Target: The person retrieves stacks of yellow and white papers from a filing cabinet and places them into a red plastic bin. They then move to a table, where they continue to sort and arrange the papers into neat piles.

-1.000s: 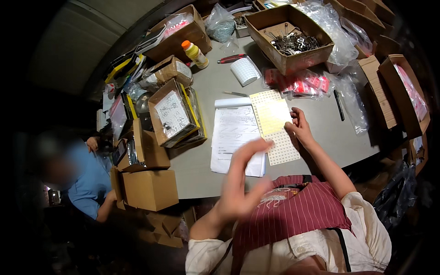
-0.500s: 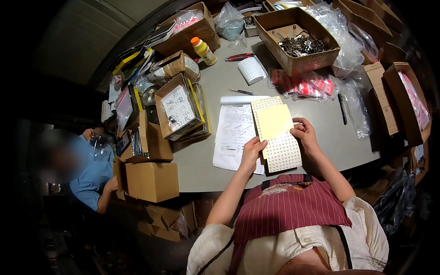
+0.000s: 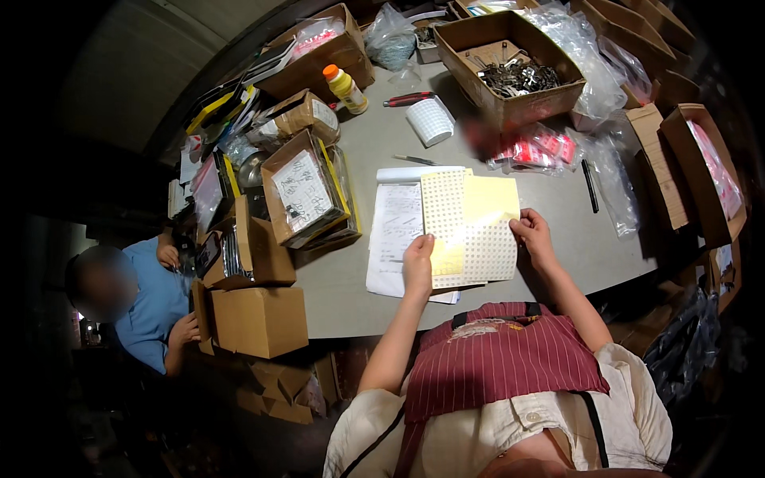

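Observation:
Between my two hands I hold sticker sheets [image 3: 490, 247], pale yellow and covered with rows of small dark printed marks, with bare yellow patches where marks are absent. My left hand [image 3: 417, 267] pinches their left edge, thumb on top. On the opposite edge, my right hand [image 3: 534, 233] grips with thumb and fingers. Beneath and to the left lies a stack of white papers [image 3: 390, 239] with handwriting, partly covered by the sheets. A slim pen [image 3: 416, 160] rests just beyond the papers.
A roll of white labels [image 3: 430, 122], a red-and-black cutter [image 3: 410, 99] and a yellow bottle [image 3: 346, 89] stand farther back. A carton of metal clips [image 3: 510, 72] sits behind red packets [image 3: 538, 150]. At right lies a black pen [image 3: 590, 186]. A person in blue [image 3: 155, 295] works at left beside cartons [image 3: 259, 323].
The sheets have fanned apart, the yellow-patched one now spread wider to the right. My left hand has shifted left and lower. The other person's hands have moved slightly.

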`<action>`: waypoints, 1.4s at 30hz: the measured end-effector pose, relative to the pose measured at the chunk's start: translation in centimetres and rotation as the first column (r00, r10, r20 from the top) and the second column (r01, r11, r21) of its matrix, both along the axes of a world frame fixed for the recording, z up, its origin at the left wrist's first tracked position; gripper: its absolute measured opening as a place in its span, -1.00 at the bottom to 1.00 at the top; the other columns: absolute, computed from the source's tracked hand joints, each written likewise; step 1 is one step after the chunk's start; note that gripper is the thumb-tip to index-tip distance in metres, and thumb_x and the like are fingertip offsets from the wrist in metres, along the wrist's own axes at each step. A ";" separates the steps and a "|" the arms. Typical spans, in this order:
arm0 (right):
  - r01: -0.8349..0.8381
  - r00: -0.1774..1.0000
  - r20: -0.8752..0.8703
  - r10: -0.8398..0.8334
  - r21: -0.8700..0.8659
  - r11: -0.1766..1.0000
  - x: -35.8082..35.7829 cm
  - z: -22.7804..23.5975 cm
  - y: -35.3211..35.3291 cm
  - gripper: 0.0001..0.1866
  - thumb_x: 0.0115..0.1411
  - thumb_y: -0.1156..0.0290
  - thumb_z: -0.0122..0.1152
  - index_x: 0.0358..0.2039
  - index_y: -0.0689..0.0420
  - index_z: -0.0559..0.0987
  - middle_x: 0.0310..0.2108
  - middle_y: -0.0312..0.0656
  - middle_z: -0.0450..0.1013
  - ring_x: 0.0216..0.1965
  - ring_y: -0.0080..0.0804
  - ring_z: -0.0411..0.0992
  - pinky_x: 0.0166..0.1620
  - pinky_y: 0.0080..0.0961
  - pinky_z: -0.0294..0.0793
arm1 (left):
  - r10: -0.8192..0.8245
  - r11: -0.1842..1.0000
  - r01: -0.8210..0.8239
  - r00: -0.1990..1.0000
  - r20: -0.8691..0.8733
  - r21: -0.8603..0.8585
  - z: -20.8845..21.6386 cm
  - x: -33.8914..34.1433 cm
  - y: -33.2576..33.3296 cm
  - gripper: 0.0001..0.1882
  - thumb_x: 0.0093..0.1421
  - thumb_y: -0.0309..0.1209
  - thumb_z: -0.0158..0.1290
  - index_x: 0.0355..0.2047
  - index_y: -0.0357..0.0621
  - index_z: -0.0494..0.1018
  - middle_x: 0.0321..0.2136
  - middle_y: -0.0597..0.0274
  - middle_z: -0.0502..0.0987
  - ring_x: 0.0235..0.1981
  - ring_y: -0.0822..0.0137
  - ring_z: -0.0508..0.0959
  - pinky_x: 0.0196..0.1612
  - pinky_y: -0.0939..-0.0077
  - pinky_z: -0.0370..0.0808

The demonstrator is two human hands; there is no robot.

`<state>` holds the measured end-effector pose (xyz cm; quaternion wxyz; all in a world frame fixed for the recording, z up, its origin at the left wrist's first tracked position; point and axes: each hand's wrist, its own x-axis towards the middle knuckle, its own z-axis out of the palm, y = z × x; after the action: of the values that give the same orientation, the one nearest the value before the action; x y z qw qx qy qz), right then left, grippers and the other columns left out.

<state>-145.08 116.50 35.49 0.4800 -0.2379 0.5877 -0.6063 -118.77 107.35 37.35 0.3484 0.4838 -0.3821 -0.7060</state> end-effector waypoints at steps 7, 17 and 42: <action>0.106 0.991 -0.076 -0.110 -0.048 0.993 -3.5 -0.1 -0.3 -0.72 0.24 0.55 0.11 -0.03 0.34 0.47 -0.26 -0.22 0.55 -0.23 -0.57 0.49 -0.13 -0.62 0.44 | 0.024 0.999 -0.025 1.000 -0.020 -0.041 0.8 1.4 -1.2 -0.73 0.30 -0.45 -0.03 -0.11 -0.44 0.49 -0.22 0.06 0.61 -0.26 0.33 0.61 -0.12 0.48 0.53; 0.104 0.989 -0.092 -0.115 -0.109 0.989 -4.1 -2.9 -0.4 -0.73 0.27 0.48 0.17 -0.04 0.32 0.49 -0.34 -0.35 0.51 -0.32 -0.68 0.43 -0.19 -0.70 0.41 | 0.110 0.991 -0.113 0.993 -0.034 -0.068 -1.2 1.7 -1.7 -0.74 0.28 -0.51 0.04 -0.08 -0.45 0.46 -0.19 0.07 0.59 -0.17 0.35 0.56 -0.02 0.51 0.46; 0.168 0.964 -0.176 -0.200 -0.183 0.969 -2.4 -2.1 -0.6 -0.76 0.27 0.50 0.18 -0.08 0.32 0.53 -0.40 -0.39 0.47 -0.35 -0.73 0.37 -0.22 -0.73 0.38 | 0.104 0.884 0.054 0.946 0.306 -0.465 -3.7 2.1 -0.6 -0.90 0.30 -0.52 0.04 -0.21 -0.25 0.36 -0.42 0.36 0.49 -0.39 0.60 0.40 -0.29 0.68 0.35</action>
<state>-147.46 115.89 33.39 0.3407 -0.2791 0.5983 -0.6694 -116.70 106.72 33.69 0.3968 0.4991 -0.5862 -0.4998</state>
